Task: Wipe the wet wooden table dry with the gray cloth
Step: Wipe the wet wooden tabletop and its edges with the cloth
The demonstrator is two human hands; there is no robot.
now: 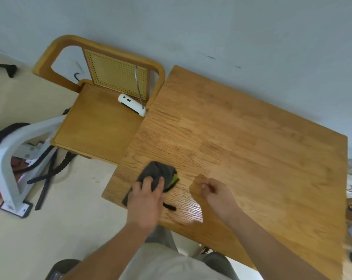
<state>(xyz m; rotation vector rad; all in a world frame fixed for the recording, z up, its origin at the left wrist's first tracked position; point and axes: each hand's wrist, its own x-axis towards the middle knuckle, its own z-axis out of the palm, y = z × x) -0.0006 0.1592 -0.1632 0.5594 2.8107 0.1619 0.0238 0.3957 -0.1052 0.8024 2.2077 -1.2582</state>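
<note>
Fingers (150, 181) of the left hand (145, 201) lie spread and pressed flat on the crumpled gray cloth with a yellow-green edge (158, 174), pinning it to the table rather than gripping it. That cloth sits near the left near corner of the light brown wooden table (252, 138), with a dark strip of it trailing out to the right of the palm. To the right of the cloth, a pale glossy patch (191, 211) shines on the wood between the two hands. The right hand (215, 193) hovers or rests just right of the cloth, its fingers curled loosely inward and holding nothing, clear of the fabric. Beside the table's left edge stands a wooden chair with a woven cane back (98, 118), and a white oblong device (131, 104) lies on its seat at the far right corner, a thin metal rod rising from it. Farther left on the pale floor stands a white metal frame (11, 158) among black cables.
</note>
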